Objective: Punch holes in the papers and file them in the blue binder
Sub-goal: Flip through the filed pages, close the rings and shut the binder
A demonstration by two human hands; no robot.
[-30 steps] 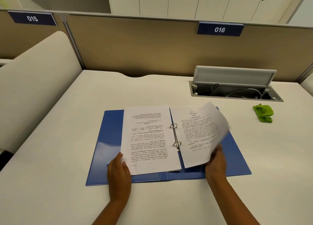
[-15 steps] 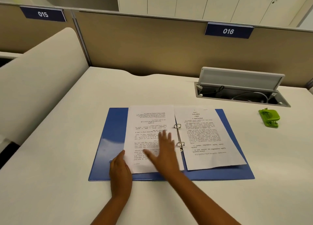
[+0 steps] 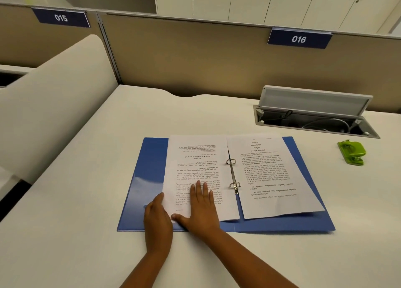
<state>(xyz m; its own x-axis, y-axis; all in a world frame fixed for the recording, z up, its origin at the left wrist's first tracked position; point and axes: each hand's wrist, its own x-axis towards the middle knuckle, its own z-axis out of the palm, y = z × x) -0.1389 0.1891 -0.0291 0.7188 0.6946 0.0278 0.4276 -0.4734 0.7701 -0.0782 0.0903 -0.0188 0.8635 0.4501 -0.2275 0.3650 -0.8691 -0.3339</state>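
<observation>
The blue binder (image 3: 147, 179) lies open on the white desk, its two metal rings (image 3: 233, 174) standing along the spine. One printed paper stack (image 3: 195, 157) rests on the left side, another printed sheet (image 3: 273, 174) on the right. My left hand (image 3: 157, 218) lies on the binder's near left edge, its fingers against the left stack's corner. My right hand (image 3: 202, 209) presses flat on the lower part of the left stack, fingers spread. A green hole punch (image 3: 352, 152) sits off to the right, away from both hands.
A cable box with a raised lid (image 3: 314, 114) is sunk into the desk behind the punch. A beige partition (image 3: 195, 55) bearing signs 015 and 016 closes the back. A curved divider (image 3: 54, 105) borders the left side.
My right hand let the right sheet drop flat, crossed over the rings to the left stack and slid down toward its near edge. The left hand stayed put.
</observation>
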